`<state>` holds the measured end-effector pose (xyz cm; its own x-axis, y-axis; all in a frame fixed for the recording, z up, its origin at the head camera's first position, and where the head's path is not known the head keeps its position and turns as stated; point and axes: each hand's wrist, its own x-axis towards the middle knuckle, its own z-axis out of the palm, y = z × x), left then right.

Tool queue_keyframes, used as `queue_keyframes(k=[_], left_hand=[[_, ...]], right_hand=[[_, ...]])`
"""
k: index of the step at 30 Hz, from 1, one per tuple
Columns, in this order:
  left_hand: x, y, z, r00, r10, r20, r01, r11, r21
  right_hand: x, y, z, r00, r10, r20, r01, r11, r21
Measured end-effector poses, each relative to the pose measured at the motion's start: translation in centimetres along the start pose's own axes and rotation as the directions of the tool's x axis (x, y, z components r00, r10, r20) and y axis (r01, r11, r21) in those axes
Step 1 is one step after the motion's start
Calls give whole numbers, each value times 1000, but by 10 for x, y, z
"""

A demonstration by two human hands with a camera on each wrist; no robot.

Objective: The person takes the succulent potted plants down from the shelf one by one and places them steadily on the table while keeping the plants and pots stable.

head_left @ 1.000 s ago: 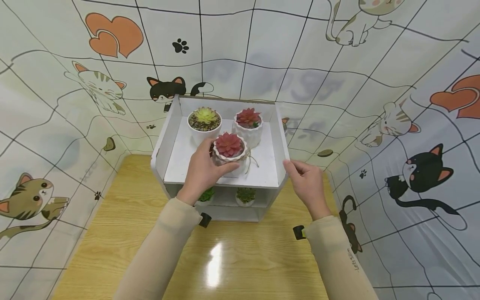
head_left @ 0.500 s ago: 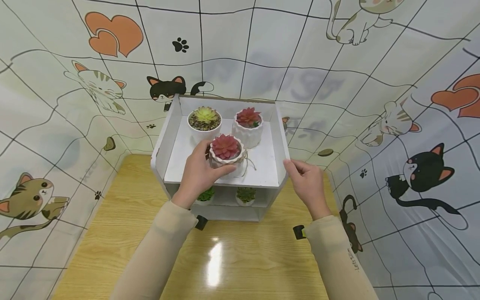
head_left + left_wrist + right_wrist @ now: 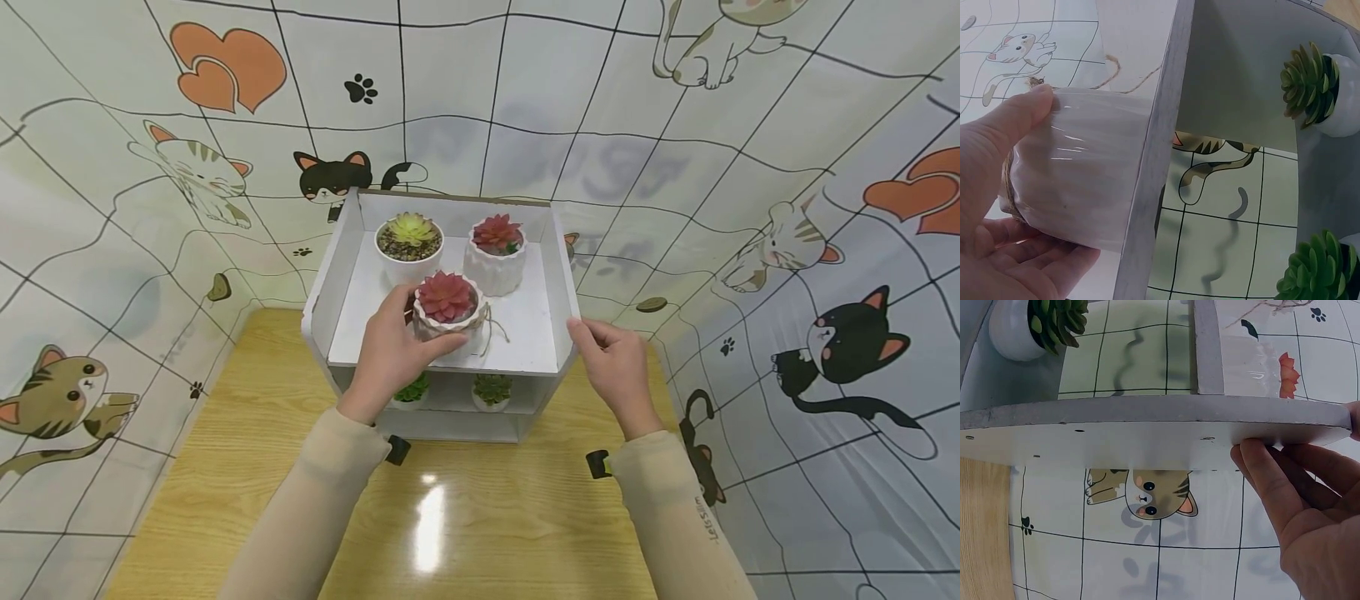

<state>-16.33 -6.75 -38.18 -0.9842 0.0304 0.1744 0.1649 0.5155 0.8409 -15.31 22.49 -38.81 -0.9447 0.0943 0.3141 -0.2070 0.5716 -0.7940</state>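
Observation:
My left hand [image 3: 393,350] grips a potted red succulent [image 3: 445,297] at the front of the white shelf unit's top [image 3: 525,337]. Thumb and fingers wrap the sides of its white pot [image 3: 1085,162], which has twine tied round it and stands close to the shelf's front edge. My right hand [image 3: 615,367] pinches the front end of the unit's right side panel [image 3: 1135,412], thumb on one face and fingers on the other. Behind the gripped pot stand a yellow-green succulent [image 3: 409,232] on the left and another red succulent [image 3: 497,265] on the right.
On the level below sit two green succulents in white pots, a left one [image 3: 412,390] and a right one [image 3: 492,392]. The unit stands on a wooden table [image 3: 525,517]. A cat-print curtain [image 3: 465,83] surrounds it at the back and sides.
The left hand has drawn the potted red succulent slightly left and toward the front edge, away from the red one behind. The right hand stays on the side panel.

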Motion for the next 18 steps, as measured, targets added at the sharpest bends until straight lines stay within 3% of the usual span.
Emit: queue_keyframes(k=[18], left_hand=[[-9,-6,-4,997,56,-47,-56,998,-4]], right_hand=[[-1,-1,1,1000,-22,-10,22,1000,-1]])
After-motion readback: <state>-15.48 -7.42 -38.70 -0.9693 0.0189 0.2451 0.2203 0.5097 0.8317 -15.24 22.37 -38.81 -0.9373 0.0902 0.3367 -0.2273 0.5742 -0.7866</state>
